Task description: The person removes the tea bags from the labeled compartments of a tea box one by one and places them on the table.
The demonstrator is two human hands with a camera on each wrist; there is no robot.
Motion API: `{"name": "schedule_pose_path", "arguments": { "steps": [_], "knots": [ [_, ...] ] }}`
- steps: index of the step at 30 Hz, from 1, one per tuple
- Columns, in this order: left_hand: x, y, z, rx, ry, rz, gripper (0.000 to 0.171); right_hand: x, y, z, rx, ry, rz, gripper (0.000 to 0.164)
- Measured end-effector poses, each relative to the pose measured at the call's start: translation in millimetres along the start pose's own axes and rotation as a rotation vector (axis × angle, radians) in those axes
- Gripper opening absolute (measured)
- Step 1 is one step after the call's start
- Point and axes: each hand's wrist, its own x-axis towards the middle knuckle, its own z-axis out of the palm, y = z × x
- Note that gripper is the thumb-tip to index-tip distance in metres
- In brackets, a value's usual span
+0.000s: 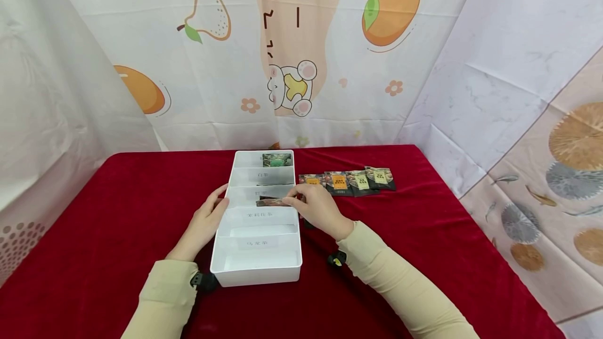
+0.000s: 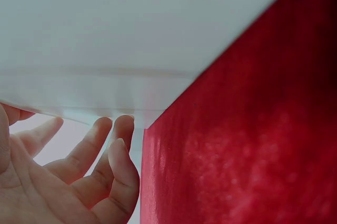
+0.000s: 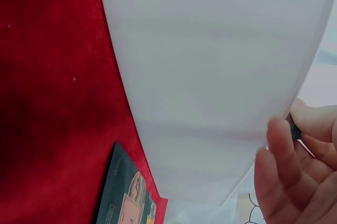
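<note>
A long white divided box (image 1: pixel 255 277) with labelled compartments stands in the middle of the table. My right hand (image 1: pixel 317 207) reaches over its right rim and pinches a dark reddish tea sachet (image 1: pixel 270 202) in the third compartment from the far end. In the right wrist view, a dark bit of the sachet (image 3: pixel 294 129) shows between the thumb and fingers of the right hand (image 3: pixel 300 171). My left hand (image 1: pixel 204 218) rests against the box's left side. The left wrist view shows the left hand's fingers (image 2: pixel 124 168) lightly bent, with tips at the white wall.
A green-labelled sachet (image 1: pixel 277 160) lies in the farthest compartment. To the right of the box, several dark sachets with orange and pale green labels (image 1: pixel 338 182) overlap in a row on the red tablecloth (image 1: pixel 377 234). A printed curtain (image 1: pixel 198 93) hangs behind the table.
</note>
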Motion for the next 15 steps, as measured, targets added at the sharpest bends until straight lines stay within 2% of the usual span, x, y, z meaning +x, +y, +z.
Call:
{"name": "schedule_pose_path", "arguments": {
  "steps": [5,9,12,15],
  "knots": [
    [0.4,0.3,0.2,0.005,-0.001,-0.008,0.057,-0.4,-0.7,-0.3,0.035,-0.072,0.037,0.011],
    [0.0,0.5,-0.1,0.005,0.001,-0.009,0.056,-0.9,-2.7,-1.7,0.051,-0.109,0.049,0.017],
    [-0.4,0.6,-0.2,0.003,0.004,-0.009,0.056,-1.1,-4.8,-2.5,0.045,-0.112,0.050,0.021],
    [0.0,0.6,0.4,-0.002,0.002,-0.012,0.056,-1.2,-6.3,-2.4,0.024,-0.077,0.059,0.019]
  ]
}}
